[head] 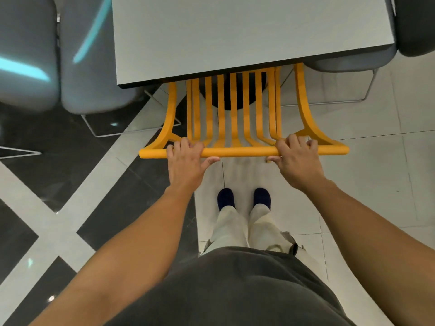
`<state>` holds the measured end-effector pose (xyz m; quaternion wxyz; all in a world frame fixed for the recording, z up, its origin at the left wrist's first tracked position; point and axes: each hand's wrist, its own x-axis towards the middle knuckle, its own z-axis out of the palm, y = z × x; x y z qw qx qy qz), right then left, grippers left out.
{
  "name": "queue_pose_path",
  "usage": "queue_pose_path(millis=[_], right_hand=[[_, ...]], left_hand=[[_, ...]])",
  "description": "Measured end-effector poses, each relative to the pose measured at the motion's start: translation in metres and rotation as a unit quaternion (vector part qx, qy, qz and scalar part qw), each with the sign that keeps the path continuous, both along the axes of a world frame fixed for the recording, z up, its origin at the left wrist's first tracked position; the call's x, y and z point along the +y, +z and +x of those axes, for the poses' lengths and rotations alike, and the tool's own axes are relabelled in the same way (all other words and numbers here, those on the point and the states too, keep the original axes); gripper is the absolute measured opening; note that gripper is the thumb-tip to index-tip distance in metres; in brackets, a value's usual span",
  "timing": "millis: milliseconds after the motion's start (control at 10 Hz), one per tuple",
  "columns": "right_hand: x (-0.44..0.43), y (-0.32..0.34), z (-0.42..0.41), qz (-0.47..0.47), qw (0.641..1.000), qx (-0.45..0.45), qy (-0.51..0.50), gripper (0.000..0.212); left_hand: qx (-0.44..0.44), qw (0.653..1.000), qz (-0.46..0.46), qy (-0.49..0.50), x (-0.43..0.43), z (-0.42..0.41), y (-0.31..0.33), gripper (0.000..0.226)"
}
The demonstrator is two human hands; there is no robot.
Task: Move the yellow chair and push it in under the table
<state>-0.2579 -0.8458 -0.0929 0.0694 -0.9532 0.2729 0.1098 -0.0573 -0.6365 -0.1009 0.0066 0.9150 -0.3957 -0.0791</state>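
Observation:
The yellow chair (242, 151) stands directly in front of me, its slatted back and top rail showing. Its seat is hidden beneath the grey table (247, 31), whose near edge crosses the slats. My left hand (188, 158) is wrapped over the left part of the top rail. On the rail's right part, my right hand (295, 156) grips with fingers curled over it. A dark round base (235, 95) shows through the slats under the table.
Grey padded chairs (94, 78) with thin wire legs stand left of the table, and another grey chair (353, 62) is tucked at the right. A dark seat (416, 24) sits at the top right. The floor has white and black tiles. My feet (243, 198) stand behind the chair.

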Motion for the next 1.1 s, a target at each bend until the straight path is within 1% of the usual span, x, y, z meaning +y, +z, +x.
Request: queue_pose_path(millis=[100, 300, 600, 700, 800, 900, 1000, 1100], right_hand=[[-0.017, 0.002, -0.008, -0.005, 1.0, 0.016, 0.0, 0.054], [-0.022, 0.004, -0.009, -0.004, 0.999, 0.036, 0.014, 0.053], [-0.023, 0.006, -0.011, -0.001, 0.999, 0.033, 0.017, 0.049], [-0.023, 0.007, -0.011, 0.005, 0.999, 0.036, 0.018, 0.052], [-0.024, 0.01, -0.007, 0.041, 0.998, 0.038, -0.001, 0.059], [-0.028, 0.015, 0.004, 0.093, 0.994, 0.03, -0.052, 0.07], [-0.041, 0.034, 0.025, 0.109, 0.991, 0.015, -0.077, 0.08], [-0.061, 0.056, 0.047, 0.11, 0.991, -0.005, -0.076, 0.082]], left_hand=[[0.004, 1.0, 0.0, 0.005, -0.011, -0.015, -0.002, 0.064], [0.008, 1.0, -0.007, 0.01, -0.015, -0.019, -0.002, 0.064], [0.002, 1.0, 0.011, 0.008, -0.017, -0.021, -0.001, 0.067], [0.014, 1.0, 0.0, 0.01, -0.019, -0.02, 0.002, 0.068], [0.045, 0.998, -0.035, 0.037, -0.025, -0.017, 0.005, 0.068], [0.077, 0.995, -0.025, 0.057, -0.036, -0.009, 0.008, 0.076], [0.11, 0.993, 0.006, 0.048, -0.055, 0.014, 0.024, 0.09], [0.115, 0.993, 0.025, 0.033, -0.079, 0.047, 0.052, 0.102]])
